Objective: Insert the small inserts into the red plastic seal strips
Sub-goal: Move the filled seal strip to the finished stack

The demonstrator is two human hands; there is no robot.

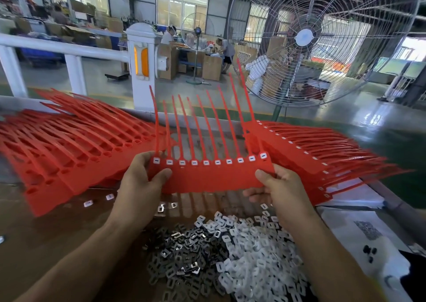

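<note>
So this one looks like the end of a cycle, not the middle: the strip (214, 177) held up over the counter (57, 237) already has a white insert (193, 162) seated in every socket along its top edge, as far as I can see. The left hand (138, 186) pinches its left end and the right hand (281, 191) grips the right end, thumbs on the front face, tails pointing up and away. My guess is the next move is laying it on the finished stack (311, 154) at the right, where the sockets show white too, then pulling a blank one off the empty stack (76, 149) on the left. The pile of loose inserts (235, 251) sits near, just below the hands, so refilling is easy reach.
</note>
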